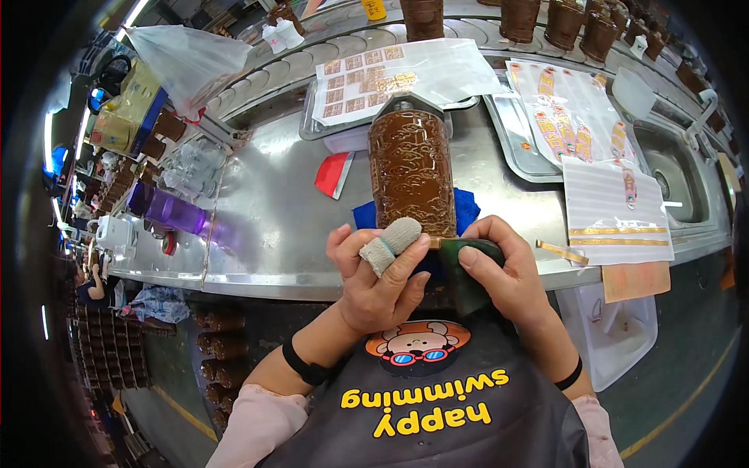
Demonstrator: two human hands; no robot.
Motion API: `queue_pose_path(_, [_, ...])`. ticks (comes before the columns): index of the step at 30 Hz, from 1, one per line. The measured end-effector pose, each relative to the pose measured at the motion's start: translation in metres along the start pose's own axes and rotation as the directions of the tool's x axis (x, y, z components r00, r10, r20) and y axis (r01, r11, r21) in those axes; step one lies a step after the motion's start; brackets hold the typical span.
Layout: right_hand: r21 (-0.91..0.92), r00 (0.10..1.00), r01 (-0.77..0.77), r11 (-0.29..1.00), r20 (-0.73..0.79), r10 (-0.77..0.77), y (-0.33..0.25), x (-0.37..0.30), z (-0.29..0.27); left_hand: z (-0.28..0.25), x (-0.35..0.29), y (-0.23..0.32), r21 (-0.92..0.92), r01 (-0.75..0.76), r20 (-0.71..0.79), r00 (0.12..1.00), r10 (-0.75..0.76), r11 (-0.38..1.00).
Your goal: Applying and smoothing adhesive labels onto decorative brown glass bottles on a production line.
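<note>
A brown glazed jar (412,168) with raised relief sits before me on a blue cloth (467,207), its near end close to both hands. Along that near edge runs a short gold strip (442,242). My left hand (378,277) is closed at the strip's left end, the thumb tip against it. Pale cloth sleeves (396,243) cover some of its fingers. In my right hand (507,273) is a dark green flat scraper-like piece (463,285), pinched between thumb and fingers and touching the strip. What lies beneath the left fingers is partly hidden.
Sheets of brown-gold labels (359,82) and of coloured stickers (573,109) rest on metal trays behind the jar. Gold strips (616,235) lie at right, near the sink (671,183). A red-and-white scraper (334,174) and purple bottle (168,209) are left; a conveyor (335,47) runs behind.
</note>
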State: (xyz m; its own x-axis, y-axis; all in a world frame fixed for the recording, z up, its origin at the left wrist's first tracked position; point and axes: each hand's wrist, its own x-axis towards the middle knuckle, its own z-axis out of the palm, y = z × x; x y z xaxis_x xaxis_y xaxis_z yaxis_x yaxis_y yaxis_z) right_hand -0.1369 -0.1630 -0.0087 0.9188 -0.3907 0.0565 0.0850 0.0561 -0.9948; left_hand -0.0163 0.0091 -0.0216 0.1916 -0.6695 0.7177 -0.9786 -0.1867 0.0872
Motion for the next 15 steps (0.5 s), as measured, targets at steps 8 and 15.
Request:
queue_pose_path(8, [0.009,0.999,-0.017,1.000,-0.030,0.017,0.0038,-0.0010,-0.0028,0.0014,0.0019,-0.0001,0.096,-0.087,-0.019,0.996,0.090,0.992])
queue_pose_path(15, [0.036,0.998,-0.049,0.998,-0.041,0.051,0.0024,-0.0024,-0.0040,-0.0061,0.0062,-0.0030,-0.083,-0.029,0.039,0.999,0.033,0.996])
